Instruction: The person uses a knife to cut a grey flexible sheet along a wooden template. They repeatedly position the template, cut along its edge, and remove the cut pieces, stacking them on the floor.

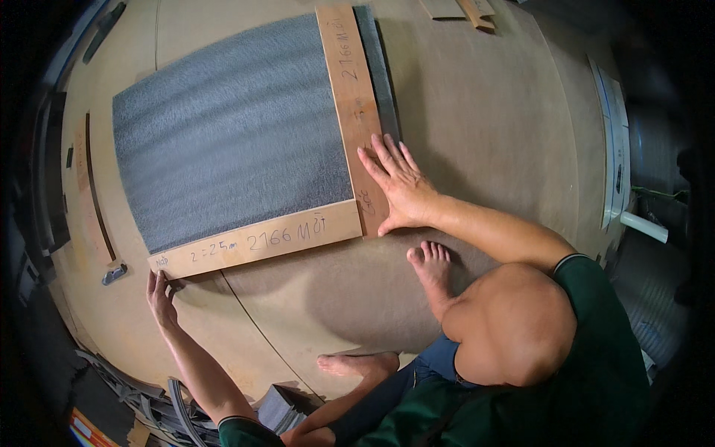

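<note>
A grey textured sheet point(231, 127) lies on the board-covered floor. Along its near edge runs a light-brown flat strip point(283, 235) with handwriting on it. A second marked strip point(348, 82), more orange, lies across the sheet's right side and meets the first at the near right corner. My left hand point(161, 299) grips the left end of the near strip, its fingers closed at the corner. Spread flat, my right hand point(402, 192) presses on the lower part of the right-hand strip, fingers pointing away from me.
A utility knife point(114, 273) and a long thin dark strip point(99, 190) lie at the left. Offcuts point(477, 13) rest at the far edge. Curved grey pieces point(182, 410) are piled at the lower left. My bare feet point(361, 363) are close by. A white roll point(644, 227) is at the right.
</note>
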`<state>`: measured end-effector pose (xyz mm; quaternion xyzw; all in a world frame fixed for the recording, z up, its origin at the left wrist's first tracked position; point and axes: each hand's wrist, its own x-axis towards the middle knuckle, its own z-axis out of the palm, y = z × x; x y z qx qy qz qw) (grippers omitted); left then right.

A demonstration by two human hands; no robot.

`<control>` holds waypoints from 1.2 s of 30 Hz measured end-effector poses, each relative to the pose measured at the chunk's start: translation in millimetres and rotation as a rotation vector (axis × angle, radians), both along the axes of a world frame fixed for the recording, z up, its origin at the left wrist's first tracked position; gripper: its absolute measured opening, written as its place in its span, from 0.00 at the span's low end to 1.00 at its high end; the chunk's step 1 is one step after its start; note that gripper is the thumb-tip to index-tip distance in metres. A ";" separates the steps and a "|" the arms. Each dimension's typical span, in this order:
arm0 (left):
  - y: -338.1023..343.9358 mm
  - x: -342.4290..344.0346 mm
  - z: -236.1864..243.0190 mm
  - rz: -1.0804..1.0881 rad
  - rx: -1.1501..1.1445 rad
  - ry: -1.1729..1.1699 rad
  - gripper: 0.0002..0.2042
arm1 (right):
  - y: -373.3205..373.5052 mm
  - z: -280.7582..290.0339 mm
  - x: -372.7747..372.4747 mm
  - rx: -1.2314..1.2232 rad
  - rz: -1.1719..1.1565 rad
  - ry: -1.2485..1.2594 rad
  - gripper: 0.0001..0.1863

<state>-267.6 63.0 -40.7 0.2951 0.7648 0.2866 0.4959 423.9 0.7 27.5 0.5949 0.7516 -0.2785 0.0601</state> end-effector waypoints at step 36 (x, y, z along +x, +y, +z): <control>68.1 212.2 137.4 -1.477 0.267 0.984 0.40 | 19.5 38.5 -29.5 -0.033 0.194 -0.361 0.87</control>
